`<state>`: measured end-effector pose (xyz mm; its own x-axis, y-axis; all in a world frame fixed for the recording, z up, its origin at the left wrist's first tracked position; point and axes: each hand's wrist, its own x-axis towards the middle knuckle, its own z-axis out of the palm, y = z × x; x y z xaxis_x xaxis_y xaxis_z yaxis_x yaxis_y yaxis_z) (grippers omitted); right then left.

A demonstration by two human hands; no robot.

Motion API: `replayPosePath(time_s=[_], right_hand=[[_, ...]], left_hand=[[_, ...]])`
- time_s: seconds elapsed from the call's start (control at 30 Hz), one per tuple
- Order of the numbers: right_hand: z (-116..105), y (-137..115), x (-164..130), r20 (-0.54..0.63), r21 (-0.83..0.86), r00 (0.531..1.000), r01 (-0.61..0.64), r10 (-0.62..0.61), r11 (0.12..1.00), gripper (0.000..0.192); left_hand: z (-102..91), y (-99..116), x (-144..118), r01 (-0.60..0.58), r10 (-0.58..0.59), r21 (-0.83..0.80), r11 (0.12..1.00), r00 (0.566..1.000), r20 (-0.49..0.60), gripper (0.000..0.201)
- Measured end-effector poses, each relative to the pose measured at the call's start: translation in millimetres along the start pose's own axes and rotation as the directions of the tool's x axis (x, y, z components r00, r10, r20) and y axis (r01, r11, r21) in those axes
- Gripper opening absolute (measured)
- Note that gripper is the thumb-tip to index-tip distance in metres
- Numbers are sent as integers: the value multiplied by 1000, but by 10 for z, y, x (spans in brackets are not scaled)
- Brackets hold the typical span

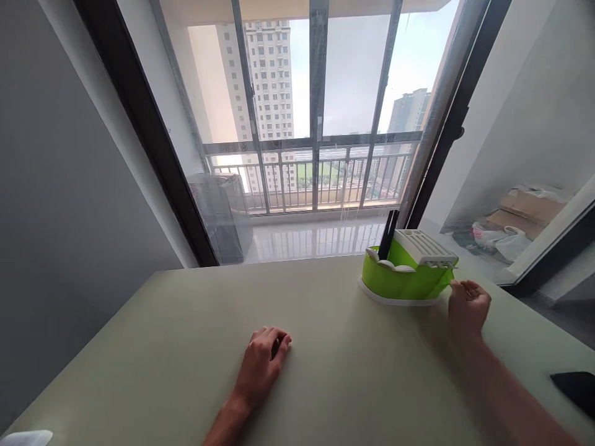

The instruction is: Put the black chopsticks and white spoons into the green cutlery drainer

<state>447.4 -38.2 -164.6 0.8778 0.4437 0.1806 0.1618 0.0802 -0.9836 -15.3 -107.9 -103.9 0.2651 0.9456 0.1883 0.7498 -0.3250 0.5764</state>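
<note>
A green and white utensil holder (395,283) stands near the far right edge of the table, with a slotted white top. Two dark upright strips (388,235) rise from its left section; their kind is unclear. My right hand (469,303) is at the holder's right end, thumb and finger pinched together against its green edge. My left hand (264,356) rests on the table to the left of the holder, its fingers loosely curled in. I see nothing held in it.
The pale table (186,347) reaches to a glass door facing a balcony. A black object (576,391) lies at the right edge, and a white item (28,438) at the lower left corner. Beyond the glass, bags and cardboard (530,214) lie on the floor.
</note>
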Motion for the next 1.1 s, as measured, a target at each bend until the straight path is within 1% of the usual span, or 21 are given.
replayPosePath(time_s=[0.07, 0.17, 0.33, 0.43, 0.5, 0.57, 0.67, 0.73, 0.83, 0.97, 1.03, 1.1], right_hand=[[24, -2, 108, 81, 26, 997, -17, 15, 1000, 57], [29, -6, 136, 221, 39, 975, -22, 13, 999, 63], [-30, -43, -16, 359, 46, 933, 8, -24, 999, 74], [-34, -89, -182, 425, 36, 905, -30, 12, 999, 87], [-12, -130, -345, 440, 14, 896, -71, 57, 997, 96], [25, -187, -560, 433, 6, 899, -74, 64, 997, 97], [92, -305, -956, 454, 5, 889, -68, 58, 998, 90], [141, -393, -1232, 488, -15, 869, -80, 77, 997, 86], [218, -506, -1603, 509, -27, 857, -78, 81, 997, 84], [279, -605, -1966, 558, -39, 826, -67, 77, 997, 84], [269, -635, -2082, 574, -36, 816, -69, 77, 997, 84], [229, -645, -2142, 598, 7, 801, -55, 40, 998, 82]], left_hand=[[-12, 13, -2, 6, -6, -3, 1000, 1000, 0, 40], [-17, 20, -4, 11, -11, -7, 1000, 1000, -13, 39], [-2, 10, -9, -3, 3, -2, 1000, 1000, -15, 37], [-5, 13, -14, -2, 2, 1, 1000, 1000, -14, 37], [-10, 16, -16, 0, -1, -1, 1000, 1000, -17, 37], [-11, 17, -16, 0, 0, 0, 1000, 1000, -16, 38], [-10, 16, -13, -2, 2, 3, 1000, 1000, -21, 39], [-10, 15, -13, 2, -2, 6, 1000, 999, -32, 40], [-11, 8, -17, 26, -27, -25, 999, 998, -60, 41], [-6, -34, -19, 83, -113, -195, 977, 983, -145, 41], [5, -75, -8, 103, -167, -292, 951, 965, -201, 44], [12, -130, 20, 116, -222, -376, 919, 942, -251, 47]])
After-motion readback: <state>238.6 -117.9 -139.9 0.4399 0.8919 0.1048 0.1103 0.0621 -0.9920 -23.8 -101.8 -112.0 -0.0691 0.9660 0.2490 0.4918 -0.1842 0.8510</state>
